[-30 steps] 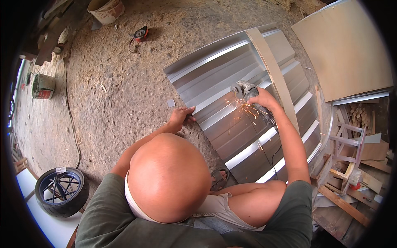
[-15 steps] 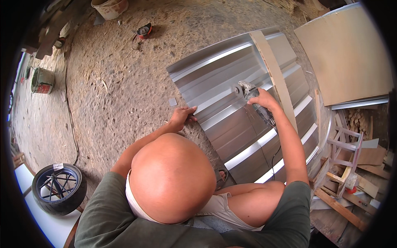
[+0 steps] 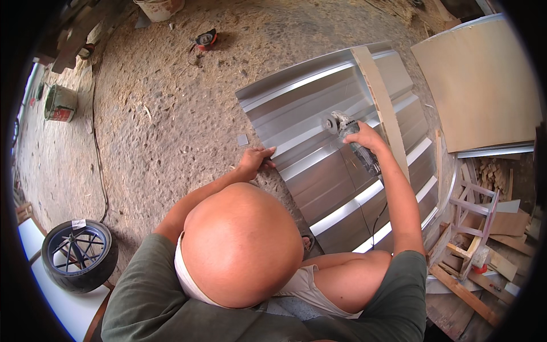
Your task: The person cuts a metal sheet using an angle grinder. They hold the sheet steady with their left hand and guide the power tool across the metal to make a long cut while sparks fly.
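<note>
A ribbed, silvery metal sheet (image 3: 307,134) lies on the ground in front of me. My right hand (image 3: 366,137) is closed around the body of an angle grinder (image 3: 359,151), whose round disc (image 3: 330,123) sits at the sheet's surface, left of a long wooden board (image 3: 379,97). Whether the disc touches the metal cannot be made out. At the sheet's left edge, my left hand (image 3: 254,162) pinches the rim, index finger on top and the other fingers curled beneath. A dark power cord (image 3: 380,219) trails from the grinder toward my knee.
A small grey square piece (image 3: 243,139) lies beside the sheet's left edge. Farther off are a red-and-black tape measure (image 3: 206,40) and buckets (image 3: 61,102). A spoked wheel (image 3: 77,256) rests at left; plywood (image 3: 478,85), a small stool frame (image 3: 476,208) and scrap wood stand at right.
The whole view has shifted slightly, so the far objects sit a little lower. Both hands keep their holds, and the grinder stays at nearly the same spot on the sheet.
</note>
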Motion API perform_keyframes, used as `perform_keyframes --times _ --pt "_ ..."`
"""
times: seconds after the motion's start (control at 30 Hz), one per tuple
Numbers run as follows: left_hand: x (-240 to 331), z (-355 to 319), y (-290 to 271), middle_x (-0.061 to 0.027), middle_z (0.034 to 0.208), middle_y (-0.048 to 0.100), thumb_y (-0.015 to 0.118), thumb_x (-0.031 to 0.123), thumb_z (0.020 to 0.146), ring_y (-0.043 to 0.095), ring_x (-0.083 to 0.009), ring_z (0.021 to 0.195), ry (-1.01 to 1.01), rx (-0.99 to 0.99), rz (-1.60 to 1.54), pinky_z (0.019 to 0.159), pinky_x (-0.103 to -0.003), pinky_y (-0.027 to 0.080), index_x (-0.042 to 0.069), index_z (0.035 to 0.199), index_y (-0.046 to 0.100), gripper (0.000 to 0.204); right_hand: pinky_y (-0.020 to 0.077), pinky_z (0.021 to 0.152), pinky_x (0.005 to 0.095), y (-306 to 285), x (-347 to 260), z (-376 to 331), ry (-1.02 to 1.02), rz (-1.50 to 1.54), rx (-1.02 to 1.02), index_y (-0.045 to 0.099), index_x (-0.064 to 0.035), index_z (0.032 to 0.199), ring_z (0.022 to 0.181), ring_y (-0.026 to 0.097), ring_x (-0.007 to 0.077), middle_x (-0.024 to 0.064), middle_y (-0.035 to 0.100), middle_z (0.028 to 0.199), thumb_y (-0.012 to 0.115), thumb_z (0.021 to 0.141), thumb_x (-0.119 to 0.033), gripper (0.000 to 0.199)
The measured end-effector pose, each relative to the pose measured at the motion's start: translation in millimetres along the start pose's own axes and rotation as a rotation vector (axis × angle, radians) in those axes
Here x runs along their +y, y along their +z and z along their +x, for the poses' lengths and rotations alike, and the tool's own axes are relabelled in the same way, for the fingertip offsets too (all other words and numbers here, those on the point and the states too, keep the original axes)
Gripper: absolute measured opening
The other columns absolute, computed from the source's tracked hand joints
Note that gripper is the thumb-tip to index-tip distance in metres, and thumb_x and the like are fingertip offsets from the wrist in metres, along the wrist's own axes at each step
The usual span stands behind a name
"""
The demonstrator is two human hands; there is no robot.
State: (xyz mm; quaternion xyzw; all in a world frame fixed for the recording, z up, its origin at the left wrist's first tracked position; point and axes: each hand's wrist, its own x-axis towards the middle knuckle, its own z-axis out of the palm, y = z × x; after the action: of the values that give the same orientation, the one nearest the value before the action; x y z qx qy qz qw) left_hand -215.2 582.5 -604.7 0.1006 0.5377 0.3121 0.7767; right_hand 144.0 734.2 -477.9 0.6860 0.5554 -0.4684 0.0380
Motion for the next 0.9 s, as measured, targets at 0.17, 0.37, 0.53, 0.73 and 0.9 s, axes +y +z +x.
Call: perform_keyframes --times 0.17,0.37,0.53,0.73,0.9 --pt "2 -2 2 -0.0089 0.087 0.069 0.075 0.026 0.096 0.07 -0.0166 0.064 -0.009 0.013 -0.003 0.053 -0.025 0.052 0.0 0.092 0.067 0.028 0.0547 0.078 0.0345 0 4 7 0.007 0.003 -0.011 0.063 0.0036 0.119 0.084 0.068 0.0212 0.012 0.071 0.098 0.082 0.067 -0.015 0.058" --pt "3 -5 1 -0.0017 0.083 0.065 0.076 0.029 0.095 0.069 -0.0135 0.064 -0.005 -0.012 0.025 0.055 -0.024 0.05 0.009 0.084 0.064 0.026 0.054 0.081 0.0341 1 -6 8 -0.001 0.006 -0.029 0.064 0.0025 0.119 0.087 0.067 0.0218 0.0116 0.071 0.098 0.082 0.067 -0.016 0.059" --pt "2 -2 2 -0.0022 0.083 0.066 0.076 0.029 0.095 0.069 -0.0138 0.063 -0.006 -0.012 0.02 0.055 -0.025 0.05 0.009 0.085 0.065 0.026 0.0543 0.081 0.0347 -1 -7 15 -0.051 0.009 -0.01 0.065 0.0034 0.119 0.088 0.067 0.0222 0.0118 0.072 0.099 0.082 0.066 -0.017 0.06" --pt "4 -7 2 -0.0029 0.082 0.067 0.077 0.03 0.094 0.069 -0.0144 0.063 -0.015 0.013 0.016 0.055 -0.025 0.05 0.009 0.082 0.065 0.027 0.0536 0.088 0.0363 0 -29 12 0.02 0.009 -0.061 0.067 0.0021 0.119 0.096 0.069 0.0259 0.015 0.073 0.107 0.083 0.063 -0.019 0.062" --pt "3 -5 2 -0.0024 0.081 0.067 0.077 0.03 0.094 0.069 -0.0144 0.063 -0.012 0.008 0.02 0.055 -0.025 0.051 0.009 0.08 0.064 0.028 0.0538 0.09 0.0372 -1 -32 14 0.008 -0.011 -0.04 0.067 0.0016 0.12 0.099 0.07 0.0278 0.0165 0.073 0.111 0.083 0.063 -0.019 0.063"
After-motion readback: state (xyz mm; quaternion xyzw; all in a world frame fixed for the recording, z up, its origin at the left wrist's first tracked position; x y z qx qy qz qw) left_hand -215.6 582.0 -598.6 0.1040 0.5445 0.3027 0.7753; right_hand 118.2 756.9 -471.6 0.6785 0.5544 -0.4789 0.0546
